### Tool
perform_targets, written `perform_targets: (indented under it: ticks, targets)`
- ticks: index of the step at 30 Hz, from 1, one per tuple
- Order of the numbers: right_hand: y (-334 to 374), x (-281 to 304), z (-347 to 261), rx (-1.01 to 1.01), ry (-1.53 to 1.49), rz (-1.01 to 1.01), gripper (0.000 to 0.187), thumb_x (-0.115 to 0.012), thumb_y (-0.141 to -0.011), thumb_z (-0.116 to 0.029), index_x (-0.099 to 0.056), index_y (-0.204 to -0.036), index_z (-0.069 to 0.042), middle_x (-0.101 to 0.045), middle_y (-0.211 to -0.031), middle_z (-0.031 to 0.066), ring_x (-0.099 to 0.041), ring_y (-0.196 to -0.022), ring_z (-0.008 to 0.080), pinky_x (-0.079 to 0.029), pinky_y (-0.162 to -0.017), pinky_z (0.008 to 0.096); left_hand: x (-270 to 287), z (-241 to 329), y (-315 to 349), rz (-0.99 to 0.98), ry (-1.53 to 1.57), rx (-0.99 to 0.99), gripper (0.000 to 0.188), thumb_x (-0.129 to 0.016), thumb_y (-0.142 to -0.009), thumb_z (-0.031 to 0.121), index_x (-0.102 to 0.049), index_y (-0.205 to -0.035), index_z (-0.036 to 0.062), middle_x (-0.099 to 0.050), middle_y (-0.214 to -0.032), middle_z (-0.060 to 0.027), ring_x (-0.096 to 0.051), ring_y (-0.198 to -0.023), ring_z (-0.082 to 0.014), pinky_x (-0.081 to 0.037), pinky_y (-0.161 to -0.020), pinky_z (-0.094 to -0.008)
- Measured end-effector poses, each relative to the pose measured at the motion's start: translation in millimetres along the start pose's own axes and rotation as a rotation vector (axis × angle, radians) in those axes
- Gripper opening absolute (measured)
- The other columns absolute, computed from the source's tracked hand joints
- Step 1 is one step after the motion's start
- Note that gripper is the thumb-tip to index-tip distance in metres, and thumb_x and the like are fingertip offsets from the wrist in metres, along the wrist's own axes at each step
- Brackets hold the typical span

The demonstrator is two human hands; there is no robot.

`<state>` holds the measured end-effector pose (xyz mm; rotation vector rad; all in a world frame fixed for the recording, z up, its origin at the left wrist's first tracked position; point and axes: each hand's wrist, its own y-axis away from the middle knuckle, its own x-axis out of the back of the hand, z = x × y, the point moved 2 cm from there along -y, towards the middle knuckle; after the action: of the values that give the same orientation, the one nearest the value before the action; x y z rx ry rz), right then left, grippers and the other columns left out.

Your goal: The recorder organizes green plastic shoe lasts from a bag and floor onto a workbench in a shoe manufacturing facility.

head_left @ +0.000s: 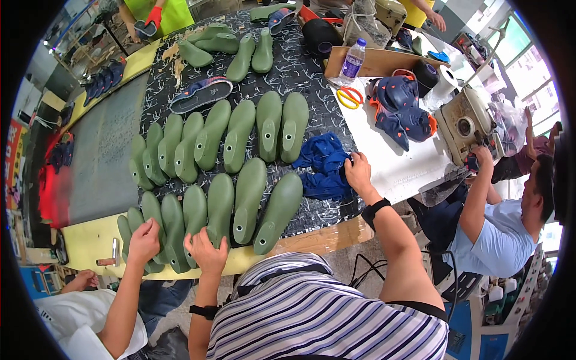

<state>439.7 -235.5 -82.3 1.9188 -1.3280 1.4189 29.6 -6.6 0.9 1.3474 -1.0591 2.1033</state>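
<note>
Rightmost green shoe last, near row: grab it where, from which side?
I'd take the shoe last by its narrower, holed near end, from the near right: the neighbouring last sits close on its left, and blue cloth lies by its broad far end.

Olive-green shoe lasts (220, 207), deep-blue cloth (324, 153), white-streaked black table covering (326, 111).

Illegible yellow characters on a red banner (12, 153); a purple label (351, 65) around a clear bottle (353, 59)

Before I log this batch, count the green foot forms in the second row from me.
8: leftmost form, second form, third form, fourth form, fifth form, sixth form, seventh form, rightmost form beside the blue cloth. Some overlap; none seems hidden.
</note>
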Motion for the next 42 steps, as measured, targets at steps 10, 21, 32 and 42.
perform_targets:
  ticks: [10,21,32,42]
  targets:
    - [-78,59,153,-0.394,0.103,0.061,0.061,-0.072,-0.067,-0.026,-0.048,-0.115,0.002,-0.058,-0.104,0.0272,-0.057,-0.096,0.0386,-0.046,-0.082,0.0438,-5,10,-4,-0.017,-0.017,0.041,0.053,-0.074,-0.060,0.018,-0.051,-0.103,-0.0047,-0.056,-0.086,-0.0172,-0.053,-0.086,-0.0311,-0.028,-0.097,-0.0482]
    - [-67,83,-13,-0.259,-1.165,0.127,0.034,-0.069,-0.080,-0.021,-0.061,-0.094,0.009,-0.063,-0.086,0.0073,-0.056,-0.073,0.0115,-0.045,-0.068,0.0244,-2,-5,7,0.020,-0.019,0.037,0.053,-0.073,-0.060,0.021,-0.051,-0.103,-0.0026,-0.056,-0.086,-0.0157,-0.053,-0.085,-0.0303,-0.029,-0.095,-0.0485]
    - [-88,85,-140,-0.436,-1.397,-0.457,0.033,-0.051,-0.091,-0.029,-0.056,-0.102,0.002,-0.065,-0.087,0.0086,-0.066,-0.072,0.0163,-0.055,-0.059,0.0301,-5,-11,11,-0.039,-0.091,0.008,0.058,-0.073,-0.063,0.028,-0.049,-0.107,-0.0014,-0.056,-0.093,-0.0146,-0.052,-0.090,-0.0294,-0.028,-0.095,-0.0490]
    - [-94,57,-229,-0.460,-1.233,-0.782,0.028,-0.053,-0.088,-0.038,-0.061,-0.090,-0.011,-0.063,-0.076,-0.0014,-0.060,-0.058,0.0087,-0.045,-0.045,0.0231,-5,-12,13,-0.007,0.002,0.051,0.056,-0.074,-0.062,0.025,-0.051,-0.105,-0.0036,-0.057,-0.087,-0.0154,-0.053,-0.087,-0.0296,-0.029,-0.094,-0.0472]
